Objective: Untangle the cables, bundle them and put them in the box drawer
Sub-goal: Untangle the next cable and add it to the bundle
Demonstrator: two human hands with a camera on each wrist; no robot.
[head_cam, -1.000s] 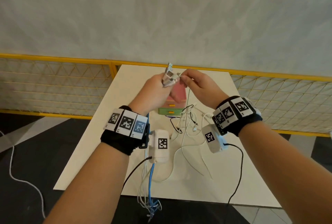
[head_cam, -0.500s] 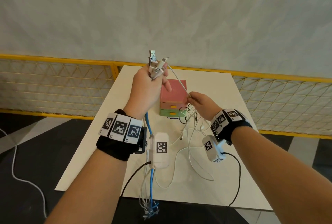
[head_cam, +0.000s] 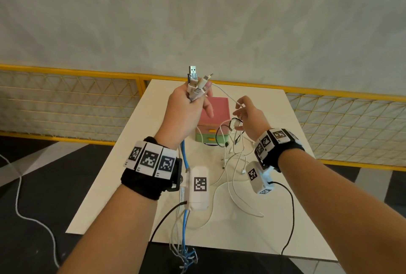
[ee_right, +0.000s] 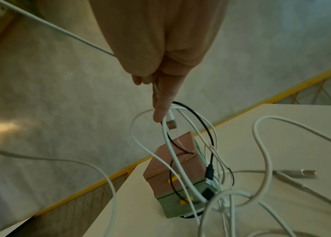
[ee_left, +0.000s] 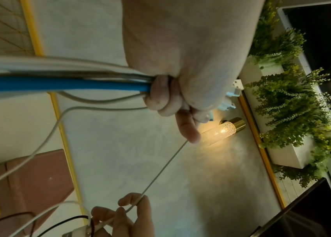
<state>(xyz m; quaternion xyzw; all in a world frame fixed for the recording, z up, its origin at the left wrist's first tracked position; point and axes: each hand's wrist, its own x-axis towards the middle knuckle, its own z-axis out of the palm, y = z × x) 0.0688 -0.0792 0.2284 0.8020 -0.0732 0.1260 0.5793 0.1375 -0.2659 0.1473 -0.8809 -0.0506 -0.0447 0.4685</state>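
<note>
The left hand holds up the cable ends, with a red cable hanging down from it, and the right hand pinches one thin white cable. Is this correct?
Not quite: the cable hanging from the left hand is blue, not red, as the head view shows. The cable ends and the right hand pinching a thin white cable are correct.

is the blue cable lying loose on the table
No, the left hand grips the blue cable with the other cable ends, and it hangs down past the table edge.
</note>
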